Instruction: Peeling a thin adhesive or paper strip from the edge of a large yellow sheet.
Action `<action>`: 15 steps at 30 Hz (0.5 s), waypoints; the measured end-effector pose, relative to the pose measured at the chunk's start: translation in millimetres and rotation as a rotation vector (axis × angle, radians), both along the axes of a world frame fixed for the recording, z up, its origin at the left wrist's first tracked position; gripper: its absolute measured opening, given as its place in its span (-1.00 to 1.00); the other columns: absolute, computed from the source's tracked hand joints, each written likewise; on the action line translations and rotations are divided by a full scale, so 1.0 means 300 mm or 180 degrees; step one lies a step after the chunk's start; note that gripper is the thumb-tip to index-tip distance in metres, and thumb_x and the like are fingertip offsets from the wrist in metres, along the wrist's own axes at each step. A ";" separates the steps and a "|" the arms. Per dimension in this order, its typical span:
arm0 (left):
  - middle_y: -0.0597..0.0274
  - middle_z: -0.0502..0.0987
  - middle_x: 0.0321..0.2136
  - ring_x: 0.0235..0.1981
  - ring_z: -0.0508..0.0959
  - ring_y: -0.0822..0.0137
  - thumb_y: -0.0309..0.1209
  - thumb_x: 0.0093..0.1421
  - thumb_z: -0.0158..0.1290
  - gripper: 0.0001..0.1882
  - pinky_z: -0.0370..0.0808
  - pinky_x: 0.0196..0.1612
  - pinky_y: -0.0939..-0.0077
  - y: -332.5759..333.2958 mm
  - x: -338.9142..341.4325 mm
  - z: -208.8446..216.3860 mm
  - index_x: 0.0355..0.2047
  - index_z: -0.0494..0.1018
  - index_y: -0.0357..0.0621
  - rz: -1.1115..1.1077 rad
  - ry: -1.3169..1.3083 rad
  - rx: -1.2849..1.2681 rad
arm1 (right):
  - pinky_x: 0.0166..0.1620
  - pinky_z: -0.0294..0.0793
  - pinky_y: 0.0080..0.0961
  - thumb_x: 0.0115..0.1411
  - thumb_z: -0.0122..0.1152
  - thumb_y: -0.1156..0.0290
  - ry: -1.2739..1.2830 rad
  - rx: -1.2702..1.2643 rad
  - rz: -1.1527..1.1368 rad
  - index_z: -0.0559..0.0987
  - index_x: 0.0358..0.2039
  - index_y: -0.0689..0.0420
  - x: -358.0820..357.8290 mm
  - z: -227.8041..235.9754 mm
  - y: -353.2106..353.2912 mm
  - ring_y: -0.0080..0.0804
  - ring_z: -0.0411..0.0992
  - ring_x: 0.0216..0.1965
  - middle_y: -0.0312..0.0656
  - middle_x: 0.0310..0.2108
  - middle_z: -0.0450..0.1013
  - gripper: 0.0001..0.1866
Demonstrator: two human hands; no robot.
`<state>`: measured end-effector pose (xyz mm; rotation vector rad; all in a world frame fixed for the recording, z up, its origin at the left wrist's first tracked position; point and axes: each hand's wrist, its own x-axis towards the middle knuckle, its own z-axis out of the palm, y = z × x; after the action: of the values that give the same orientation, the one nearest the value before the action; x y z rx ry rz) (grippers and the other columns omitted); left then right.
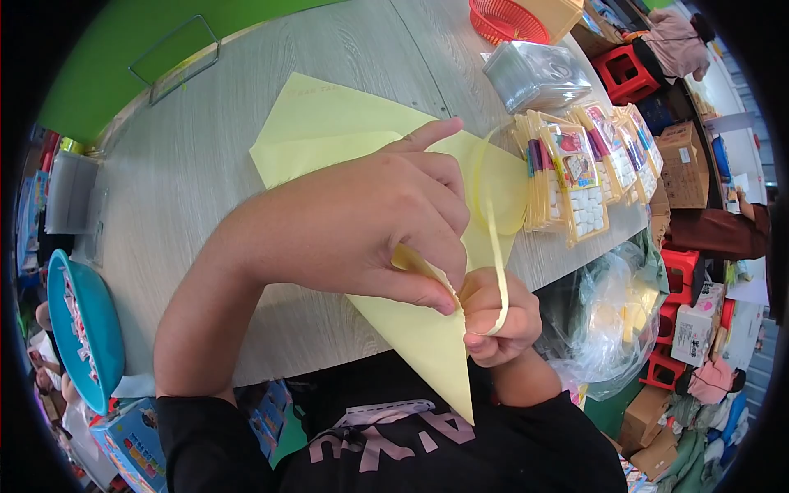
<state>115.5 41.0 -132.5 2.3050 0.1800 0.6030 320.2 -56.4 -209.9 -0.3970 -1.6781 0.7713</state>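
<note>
A large pale yellow paper sheet [316,123] lies partly on the table, and its near corner hangs over the front edge toward me. My left hand [403,214] crosses above it and pinches a curled edge of the sheet between thumb and bent fingers. Close beside it, my right hand [505,320] is closed on a narrow yellow paper strip [493,238], which loops up and back over the sheet. The strip's edge looks torn along the sheet where both hands meet. Part of the sheet is hidden under my left hand and forearm.
Right of the sheet stand several yellow-framed packs [567,172] with white pieces. Behind them are clear plastic sleeves [534,74] and a red basket [509,20]. A teal basin [86,329] is at left. A plastic bag [616,312] hangs by the table's right edge. Other people are farther right.
</note>
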 end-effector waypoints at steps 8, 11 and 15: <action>0.49 0.34 -0.60 -0.32 0.43 0.35 -0.29 -0.07 0.33 -0.91 -0.11 0.35 -0.21 0.006 -0.004 -0.008 -0.56 0.63 0.11 0.0105 0.0032 -0.0021 | -0.44 0.32 -0.49 0.11 0.26 0.46 -0.0171 -0.1422 0.0748 0.50 -0.44 0.19 0.021 0.024 -0.010 -0.33 0.39 -0.54 -0.22 -0.53 0.44 -0.89; 0.49 0.35 -0.60 -0.32 0.43 0.35 -0.30 -0.09 0.34 -0.91 -0.12 0.35 -0.20 0.007 -0.004 -0.008 -0.56 0.63 0.11 0.0106 0.0030 0.0000 | -0.40 0.31 -0.53 0.09 0.25 0.48 0.0062 -0.1850 0.0986 0.50 -0.45 0.20 0.018 0.039 -0.012 -0.35 0.38 -0.52 -0.21 -0.53 0.43 -0.90; 0.49 0.35 -0.60 -0.33 0.43 0.34 -0.31 -0.09 0.34 -0.91 -0.11 0.35 -0.19 0.010 -0.003 -0.010 -0.57 0.63 0.11 0.0111 0.0028 0.0013 | -0.43 0.31 -0.51 0.07 0.24 0.53 -0.0073 -0.1594 0.0937 0.50 -0.46 0.20 0.030 0.025 -0.005 -0.37 0.37 -0.53 -0.22 -0.52 0.44 -0.92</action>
<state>114.6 44.0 -135.4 2.3131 0.2238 0.6114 329.3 -57.9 -202.2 -0.5092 -1.5708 1.4200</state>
